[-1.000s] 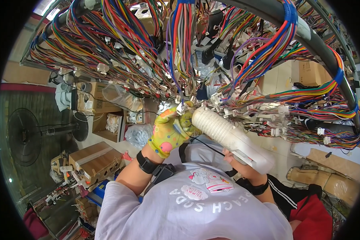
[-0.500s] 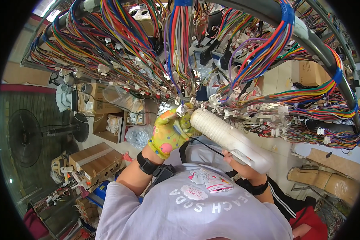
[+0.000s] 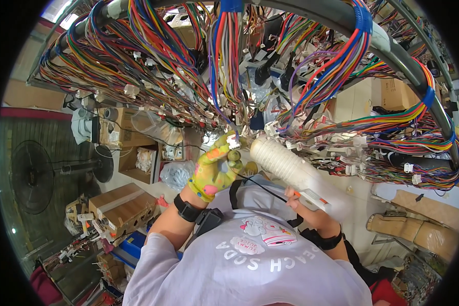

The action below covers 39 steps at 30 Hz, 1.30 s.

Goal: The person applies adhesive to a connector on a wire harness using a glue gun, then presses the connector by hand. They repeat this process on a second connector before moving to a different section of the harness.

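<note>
My left hand point(image 3: 212, 171) wears a yellow-green glove with coloured dots. Its fingers are bent round a small white connector point(image 3: 233, 142) at the lower end of a hanging wire bundle point(image 3: 226, 56). To the right, my bare right hand point(image 3: 302, 205) is closed on a white heat gun point(image 3: 283, 160), a long tool with a ribbed barrel and an orange switch. The barrel tilts up and left, its tip just right of the gloved fingers. Most of my right fingers are hidden behind the tool, and its rear end is blurred.
A dark curved pipe rack point(image 3: 400, 53) carries several multicoloured wire bundles with white connectors. A black fan point(image 3: 31, 176) stands far left. Below it sits a taped cardboard box point(image 3: 118, 204), with a clear plastic bag point(image 3: 177, 173) nearby. A black cable point(image 3: 262, 187) crosses before my shirt.
The heat gun has shifted slightly right and down, away from the gloved fingers. My left hand has turned a little, and the white connector shows more clearly.
</note>
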Each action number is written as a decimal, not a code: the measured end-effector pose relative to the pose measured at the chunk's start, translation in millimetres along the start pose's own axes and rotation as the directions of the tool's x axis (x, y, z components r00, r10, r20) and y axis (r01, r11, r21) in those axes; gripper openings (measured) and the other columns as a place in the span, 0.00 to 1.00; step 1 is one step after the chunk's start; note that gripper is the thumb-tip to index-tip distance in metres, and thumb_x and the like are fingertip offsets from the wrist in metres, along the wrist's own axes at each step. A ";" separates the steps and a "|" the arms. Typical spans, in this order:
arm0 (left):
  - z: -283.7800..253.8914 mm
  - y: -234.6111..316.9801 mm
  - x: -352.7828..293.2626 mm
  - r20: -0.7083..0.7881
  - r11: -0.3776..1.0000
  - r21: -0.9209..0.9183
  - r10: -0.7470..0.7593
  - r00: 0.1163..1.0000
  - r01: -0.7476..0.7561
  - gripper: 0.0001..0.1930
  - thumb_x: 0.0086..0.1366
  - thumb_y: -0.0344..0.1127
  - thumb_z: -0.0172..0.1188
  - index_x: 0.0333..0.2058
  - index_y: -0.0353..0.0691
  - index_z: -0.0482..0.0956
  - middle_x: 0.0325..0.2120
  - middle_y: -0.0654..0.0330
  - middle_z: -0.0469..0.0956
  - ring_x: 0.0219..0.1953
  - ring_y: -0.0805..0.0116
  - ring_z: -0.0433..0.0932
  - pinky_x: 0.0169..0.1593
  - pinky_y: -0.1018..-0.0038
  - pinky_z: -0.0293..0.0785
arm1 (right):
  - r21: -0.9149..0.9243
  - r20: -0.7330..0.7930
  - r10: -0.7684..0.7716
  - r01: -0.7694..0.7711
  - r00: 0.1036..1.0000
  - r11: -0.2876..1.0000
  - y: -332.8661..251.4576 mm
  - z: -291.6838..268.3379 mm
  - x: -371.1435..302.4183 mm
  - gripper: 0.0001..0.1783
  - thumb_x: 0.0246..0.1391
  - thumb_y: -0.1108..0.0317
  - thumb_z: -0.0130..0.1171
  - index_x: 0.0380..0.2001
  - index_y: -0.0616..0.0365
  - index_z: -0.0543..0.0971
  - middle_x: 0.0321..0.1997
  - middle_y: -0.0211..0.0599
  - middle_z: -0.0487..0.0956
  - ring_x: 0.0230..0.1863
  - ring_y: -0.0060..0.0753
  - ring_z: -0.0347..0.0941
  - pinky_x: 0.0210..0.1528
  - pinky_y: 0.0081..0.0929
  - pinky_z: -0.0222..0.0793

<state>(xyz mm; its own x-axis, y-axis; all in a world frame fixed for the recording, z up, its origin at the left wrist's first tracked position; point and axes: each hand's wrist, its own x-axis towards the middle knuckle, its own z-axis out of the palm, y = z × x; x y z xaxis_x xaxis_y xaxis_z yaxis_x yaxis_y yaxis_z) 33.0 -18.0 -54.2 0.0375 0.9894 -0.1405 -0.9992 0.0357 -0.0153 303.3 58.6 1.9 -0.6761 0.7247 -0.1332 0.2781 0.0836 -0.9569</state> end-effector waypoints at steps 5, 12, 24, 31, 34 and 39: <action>15.1 -1.1 4.7 -0.077 0.987 0.138 0.093 0.993 -0.082 0.20 0.58 0.27 0.56 0.51 0.42 0.70 0.46 0.57 0.73 0.42 0.70 0.75 0.44 0.74 0.74 | -0.068 0.047 -0.105 0.108 0.993 0.992 12.8 -9.5 -8.9 0.14 0.42 0.68 0.64 0.36 0.57 0.81 0.34 0.37 0.80 0.33 0.35 0.76 0.36 0.29 0.71; 6.5 -2.7 16.2 -0.332 0.988 0.124 0.126 0.935 -0.089 0.16 0.59 0.31 0.60 0.47 0.45 0.73 0.45 0.59 0.73 0.40 0.67 0.75 0.42 0.75 0.75 | -0.001 0.254 -0.115 0.120 0.960 0.993 5.2 -14.6 -9.5 0.36 0.49 0.77 0.55 0.61 0.62 0.55 0.49 0.48 0.74 0.43 0.33 0.73 0.41 0.29 0.72; -14.8 -8.9 16.9 -0.145 0.951 0.260 0.208 0.967 -0.166 0.29 0.54 0.27 0.61 0.56 0.49 0.67 0.54 0.60 0.68 0.57 0.58 0.66 0.62 0.56 0.59 | -0.124 0.204 -0.108 0.135 0.973 0.983 -10.5 -10.4 -3.7 0.34 0.48 0.76 0.59 0.59 0.63 0.59 0.46 0.41 0.76 0.39 0.23 0.73 0.40 0.20 0.69; 7.4 -12.9 24.0 -0.132 0.972 0.151 0.198 0.971 -0.178 0.19 0.53 0.21 0.62 0.44 0.46 0.75 0.42 0.61 0.76 0.42 0.69 0.77 0.47 0.75 0.76 | -0.120 0.192 -0.074 0.098 0.979 0.988 -7.8 -10.1 -4.6 0.32 0.47 0.76 0.59 0.56 0.64 0.63 0.42 0.37 0.78 0.35 0.18 0.71 0.38 0.18 0.67; 7.4 -11.5 25.0 -0.138 0.967 0.173 0.212 0.967 -0.187 0.18 0.54 0.21 0.61 0.43 0.46 0.75 0.43 0.61 0.76 0.43 0.69 0.77 0.47 0.74 0.76 | -0.094 0.175 -0.099 0.117 0.980 0.989 -7.9 -9.0 -2.7 0.30 0.46 0.77 0.59 0.55 0.65 0.65 0.42 0.38 0.78 0.35 0.18 0.71 0.37 0.17 0.67; 9.7 -12.4 25.3 -0.131 0.964 0.168 0.229 0.965 -0.206 0.18 0.54 0.21 0.61 0.43 0.46 0.75 0.42 0.60 0.76 0.41 0.69 0.77 0.46 0.75 0.76 | -0.098 0.178 -0.082 0.101 0.981 0.990 -7.7 -8.5 -2.6 0.30 0.47 0.78 0.58 0.55 0.65 0.64 0.41 0.40 0.78 0.34 0.19 0.71 0.36 0.17 0.68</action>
<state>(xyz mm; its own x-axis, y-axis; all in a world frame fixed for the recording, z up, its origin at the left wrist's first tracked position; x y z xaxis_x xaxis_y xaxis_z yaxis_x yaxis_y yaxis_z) 46.2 7.9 -48.0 -0.1915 0.9441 -0.2684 -0.9726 -0.1458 0.1809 308.7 61.9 11.8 -0.8072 0.5821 -0.0976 0.2739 0.2230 -0.9356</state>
